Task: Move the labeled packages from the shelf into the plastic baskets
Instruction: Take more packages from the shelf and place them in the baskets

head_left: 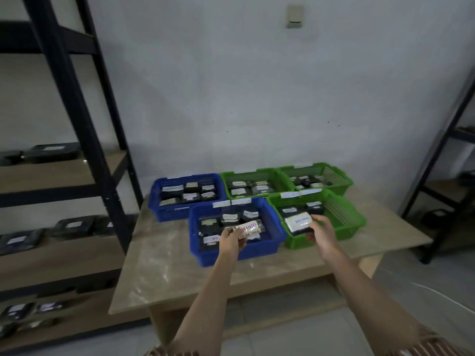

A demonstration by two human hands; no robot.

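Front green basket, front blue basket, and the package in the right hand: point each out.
Front green basket point(344, 210): head view, mesh right wall.
Front blue basket point(276, 242): head view, right rim.
Package in right hand point(298, 223): head view, white label.

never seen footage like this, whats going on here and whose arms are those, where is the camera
There is no machine here: the arms belong to a person wearing a wide-angle camera on the head, which looks forward and down. That is the only view. On a low table stand five plastic baskets, two blue and three green, holding dark packages with white labels. The left hand holds a labeled package over the near blue basket. The right hand holds another package over the near green basket. A dark shelf on the left carries more packages.
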